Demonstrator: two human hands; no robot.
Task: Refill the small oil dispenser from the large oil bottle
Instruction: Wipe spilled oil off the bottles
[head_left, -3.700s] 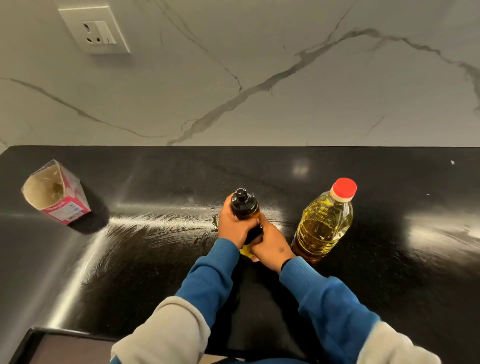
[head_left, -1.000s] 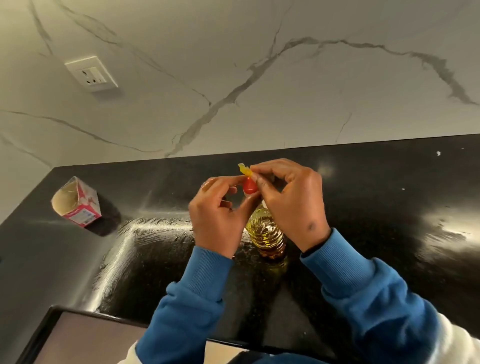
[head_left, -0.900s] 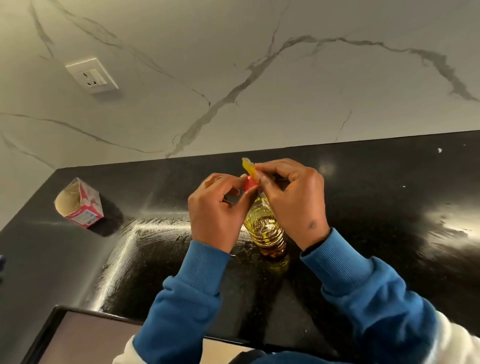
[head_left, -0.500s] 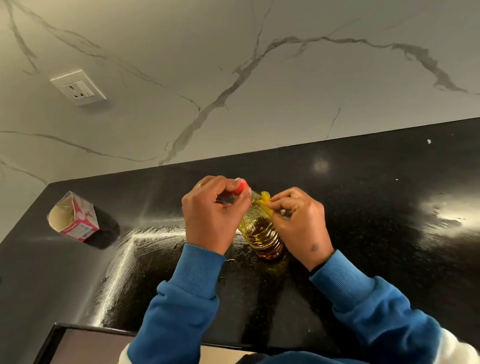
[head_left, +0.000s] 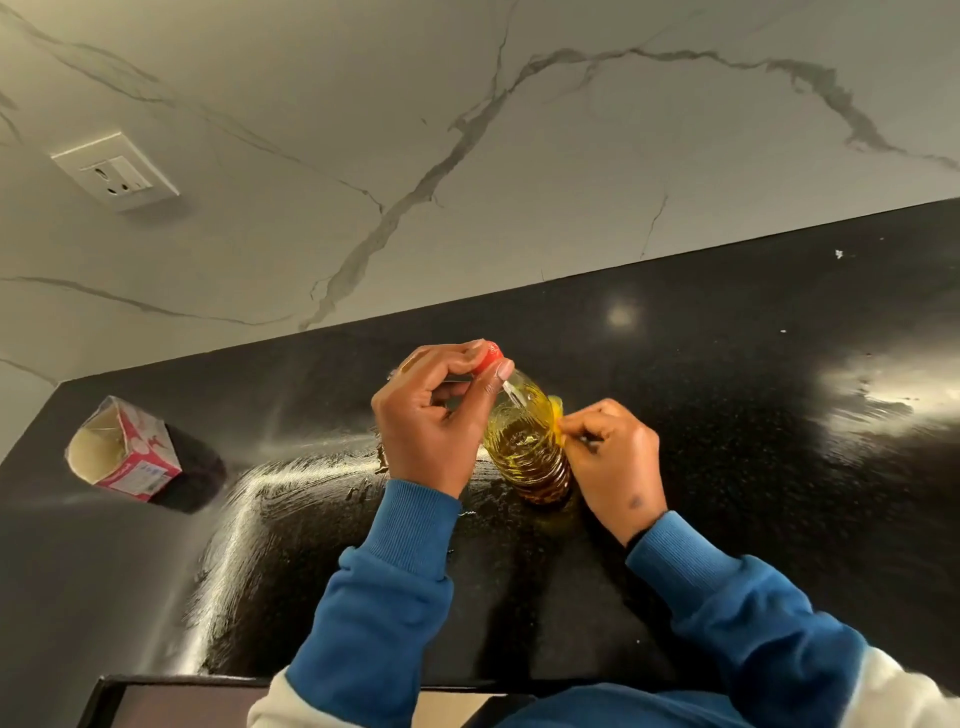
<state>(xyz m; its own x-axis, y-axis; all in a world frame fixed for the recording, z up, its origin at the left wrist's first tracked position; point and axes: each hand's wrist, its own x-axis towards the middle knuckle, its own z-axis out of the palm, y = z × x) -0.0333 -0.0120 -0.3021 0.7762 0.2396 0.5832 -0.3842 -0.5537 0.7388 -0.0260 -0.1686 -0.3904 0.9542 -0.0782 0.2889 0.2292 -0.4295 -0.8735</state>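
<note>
Yellow seal strip (head_left: 557, 415) came off the cap area: half a second earlier my right hand (head_left: 613, 462) held it up by the neck, now it pinched it low beside the large oil bottle (head_left: 530, 452). Left hand (head_left: 431, 415) pinched the red cap (head_left: 488, 356), cap still on. Bottle stood on the table (head_left: 727, 415) between both hands. Small dispenser wasn't in view. I judged the unsealing done, with uncapping next and no pouring yet.
</note>
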